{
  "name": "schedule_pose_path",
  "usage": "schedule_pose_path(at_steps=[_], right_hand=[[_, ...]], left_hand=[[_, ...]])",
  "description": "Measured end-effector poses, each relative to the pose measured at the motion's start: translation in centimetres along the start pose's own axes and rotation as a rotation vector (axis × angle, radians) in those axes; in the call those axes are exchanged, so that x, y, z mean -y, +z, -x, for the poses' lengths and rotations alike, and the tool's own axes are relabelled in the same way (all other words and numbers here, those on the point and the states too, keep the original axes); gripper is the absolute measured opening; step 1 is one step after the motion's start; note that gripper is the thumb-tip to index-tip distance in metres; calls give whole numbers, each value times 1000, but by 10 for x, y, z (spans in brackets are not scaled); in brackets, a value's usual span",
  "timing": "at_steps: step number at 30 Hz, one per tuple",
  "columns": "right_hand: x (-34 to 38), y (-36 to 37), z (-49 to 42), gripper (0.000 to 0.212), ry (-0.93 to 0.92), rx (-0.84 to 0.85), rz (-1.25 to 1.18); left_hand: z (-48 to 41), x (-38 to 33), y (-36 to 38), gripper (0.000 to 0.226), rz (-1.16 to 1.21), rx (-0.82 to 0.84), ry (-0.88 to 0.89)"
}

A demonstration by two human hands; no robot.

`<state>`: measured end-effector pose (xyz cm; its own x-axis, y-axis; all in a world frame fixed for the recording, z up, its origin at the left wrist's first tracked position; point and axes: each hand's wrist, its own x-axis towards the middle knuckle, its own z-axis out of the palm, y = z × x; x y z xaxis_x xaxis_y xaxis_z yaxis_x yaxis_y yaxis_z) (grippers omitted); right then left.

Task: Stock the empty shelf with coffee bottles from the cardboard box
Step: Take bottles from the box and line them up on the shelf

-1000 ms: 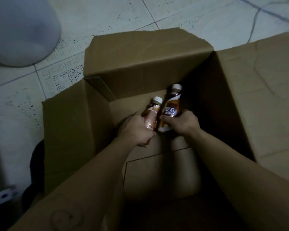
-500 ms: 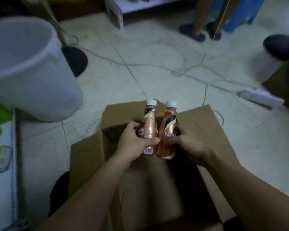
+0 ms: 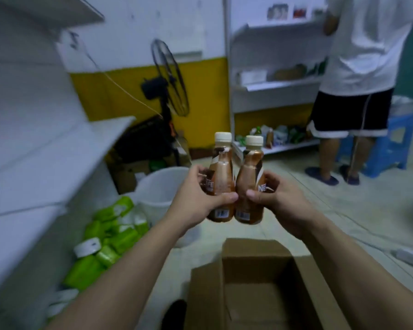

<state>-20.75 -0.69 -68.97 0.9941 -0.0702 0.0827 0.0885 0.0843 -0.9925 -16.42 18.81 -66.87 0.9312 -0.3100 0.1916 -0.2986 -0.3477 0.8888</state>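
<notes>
My left hand (image 3: 196, 198) grips one brown coffee bottle (image 3: 221, 177) with a cream cap, held upright. My right hand (image 3: 279, 201) grips a second bottle (image 3: 249, 182) of the same kind, side by side and touching the first. Both bottles are in the air above and beyond the open cardboard box (image 3: 253, 258), which lies on the floor at the bottom of the view; its inside is dark. White shelf boards (image 3: 65, 144) run along the left, bare where I can see them.
A white bucket (image 3: 160, 186) stands on the floor left of my hands, green packages (image 3: 110, 236) beside it. A black fan (image 3: 169, 79) stands at the back wall. A person in a white shirt (image 3: 358, 91) stands at a far shelf unit (image 3: 277, 86), near a blue stool (image 3: 386, 144).
Both hands lifted the two bottles out of the box and up to chest height. My view rose from the box to the room and shelves.
</notes>
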Motion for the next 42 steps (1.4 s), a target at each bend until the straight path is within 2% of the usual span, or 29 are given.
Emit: schedule_pose_path(at_steps=[5, 9, 14, 18, 21, 25, 29, 31, 35, 38, 42], right_hand=[[81, 84, 13, 43, -189, 176, -42], [123, 159, 26, 42, -287, 338, -34], [141, 252, 44, 38, -333, 538, 36], [125, 330, 61, 40, -333, 685, 138], [103, 382, 77, 39, -330, 773, 220], [74, 420, 90, 37, -307, 868, 293], [72, 447, 93, 40, -376, 910, 327], [72, 452, 93, 44, -345, 957, 370], [68, 460, 88, 41, -303, 1023, 400], [63, 476, 87, 38, -287, 995, 399], [50, 516, 93, 33, -316, 910, 407]], left_hand=[[48, -77, -105, 90, -171, -162, 172], [108, -112, -181, 82, -207, -337, 155], [191, -121, -253, 69, -413, -499, 1], [253, -113, -286, 71, -657, -616, -191], [289, -92, -306, 71, -659, -699, -364], [315, -56, -321, 71, -653, -723, -523], [326, -53, -345, 65, -607, -815, -542], [328, -64, -357, 67, -639, -822, -510], [320, -80, -370, 57, -1065, -719, -550], [315, -81, -378, 55, -1434, -736, -654], [322, -65, -393, 49, -1628, -816, -741]])
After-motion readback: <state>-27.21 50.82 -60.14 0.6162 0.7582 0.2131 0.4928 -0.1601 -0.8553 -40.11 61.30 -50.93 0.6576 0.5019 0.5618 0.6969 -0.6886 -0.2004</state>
